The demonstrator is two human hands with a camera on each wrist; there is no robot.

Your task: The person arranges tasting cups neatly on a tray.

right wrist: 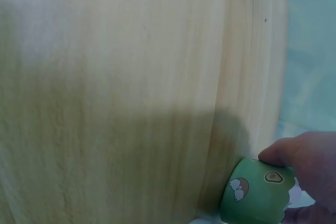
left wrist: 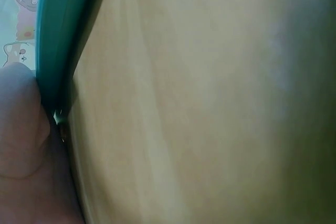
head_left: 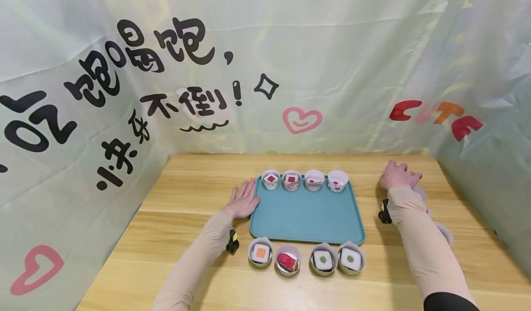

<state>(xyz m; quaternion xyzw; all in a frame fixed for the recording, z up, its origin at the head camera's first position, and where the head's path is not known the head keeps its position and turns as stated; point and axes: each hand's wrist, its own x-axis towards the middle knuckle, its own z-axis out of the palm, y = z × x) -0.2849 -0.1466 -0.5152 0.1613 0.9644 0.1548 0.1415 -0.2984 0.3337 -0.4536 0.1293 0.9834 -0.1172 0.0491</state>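
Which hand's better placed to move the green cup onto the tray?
Probably the right hand: it grips the green cup. The left hand rests farther off, at the left edge of the teal tray.

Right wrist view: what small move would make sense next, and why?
Probably lift the green cup and bring it toward the tray: the right hand grips it beyond the tray's right side, the left hand rests at the tray's left edge, and four cups line its far edge.

Teal rectangular tray (head_left: 304, 214), lying flat; green cup (right wrist: 257, 192), cartoon-printed, apart, to tray's right.
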